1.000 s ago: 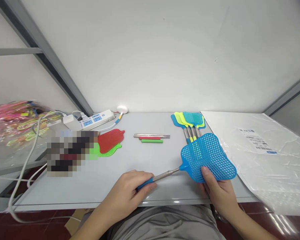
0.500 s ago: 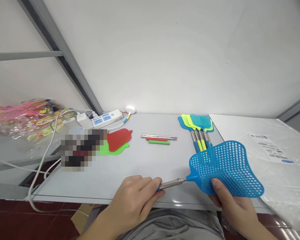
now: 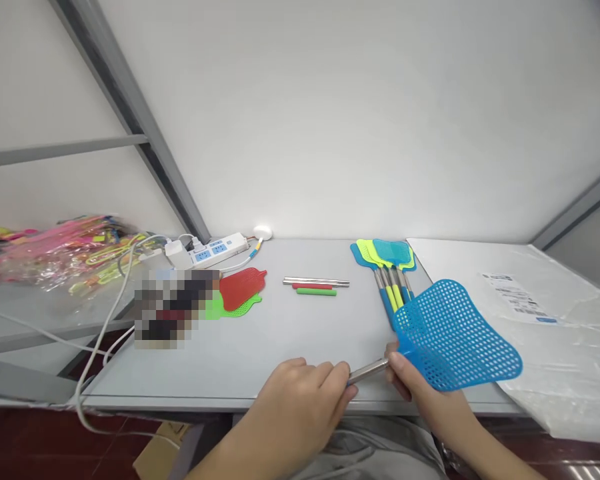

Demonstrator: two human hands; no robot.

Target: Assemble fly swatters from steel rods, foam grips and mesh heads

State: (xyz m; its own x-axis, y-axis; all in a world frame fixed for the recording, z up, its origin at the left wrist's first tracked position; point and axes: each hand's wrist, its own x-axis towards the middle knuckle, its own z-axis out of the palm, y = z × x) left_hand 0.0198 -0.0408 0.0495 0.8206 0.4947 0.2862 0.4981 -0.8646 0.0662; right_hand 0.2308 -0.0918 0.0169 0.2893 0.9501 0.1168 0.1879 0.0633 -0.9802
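Fly swatter (image 3: 455, 340), blue, one: held above the desk (image 3: 205, 367), near side, right of centre. Left hand (image 3: 303, 403): closed round the left end of the metal rod (image 3: 369, 371). Right hand (image 3: 417, 388): pinching where rod meets head. Handling, judged: light; mesh bendy, rod stiff, probably slick. Best hold: rod and neck.

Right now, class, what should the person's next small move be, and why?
Perhaps press the metal rod firmly toward the blue swatter head: the right hand pinches where they meet, and the left hand grips the other end.
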